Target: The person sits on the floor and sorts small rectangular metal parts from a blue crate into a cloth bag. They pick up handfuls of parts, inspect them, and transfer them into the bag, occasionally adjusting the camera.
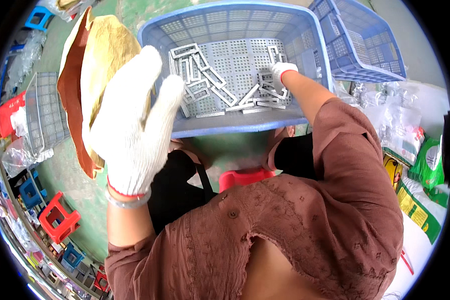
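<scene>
In front of me is a blue plastic basket with a perforated floor. Silvery rectangular metal frames lie scattered in it, mostly on its left side and near its front wall. My right hand, in a white knit glove with a red cuff, is down inside on the right. Its fingers are curled against a metal frame, partly hidden by the hand. My left hand, gloved alike, is raised beside the basket's left wall, thumb apart from the other fingers, holding nothing.
A large open paper sack stands left of the basket. A second blue basket is at the far right. Plastic bags and green packages lie on the right. A red stool and a grey crate stand on the left.
</scene>
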`<state>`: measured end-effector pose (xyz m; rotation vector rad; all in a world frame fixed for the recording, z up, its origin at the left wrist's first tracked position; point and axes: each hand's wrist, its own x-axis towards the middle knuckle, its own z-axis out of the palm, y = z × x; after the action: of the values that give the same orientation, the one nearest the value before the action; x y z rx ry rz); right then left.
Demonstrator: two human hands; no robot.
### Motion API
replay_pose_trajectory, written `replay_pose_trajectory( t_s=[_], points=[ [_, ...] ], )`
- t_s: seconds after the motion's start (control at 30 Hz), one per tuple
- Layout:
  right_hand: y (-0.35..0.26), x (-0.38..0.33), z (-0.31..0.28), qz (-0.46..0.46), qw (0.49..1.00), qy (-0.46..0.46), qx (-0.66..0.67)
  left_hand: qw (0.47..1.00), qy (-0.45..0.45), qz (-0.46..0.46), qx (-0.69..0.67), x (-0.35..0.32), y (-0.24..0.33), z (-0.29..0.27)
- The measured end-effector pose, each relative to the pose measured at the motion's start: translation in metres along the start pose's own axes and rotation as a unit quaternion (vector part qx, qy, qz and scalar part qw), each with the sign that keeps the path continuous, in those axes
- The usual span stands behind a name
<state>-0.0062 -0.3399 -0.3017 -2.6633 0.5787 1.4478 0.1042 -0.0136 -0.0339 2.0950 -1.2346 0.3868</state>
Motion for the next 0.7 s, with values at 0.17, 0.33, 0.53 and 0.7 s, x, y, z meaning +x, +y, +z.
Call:
replay_pose_trajectory(
  t_s=[0.17,0.33,0.53,0.7],
  points=[
    [-0.022,0.045,0.035,0.004,0.997,0.068,-0.040,0.990,-0.114,-0.089,0.006,0.003,-0.005,0.006],
    [-0.036,0.056,0.042,0.027,0.997,0.070,-0.010,0.984,-0.155,-0.084,0.011,0.008,-0.013,0.014],
    [-0.031,0.057,0.016,-0.005,0.999,-0.004,-0.040,0.975,-0.187,-0.119,-0.010,0.009,-0.017,0.020],
    [-0.028,0.062,0.015,-0.029,0.991,-0.033,-0.128,0.971,-0.207,-0.117,-0.004,0.008,-0.018,0.022]
  ],
)
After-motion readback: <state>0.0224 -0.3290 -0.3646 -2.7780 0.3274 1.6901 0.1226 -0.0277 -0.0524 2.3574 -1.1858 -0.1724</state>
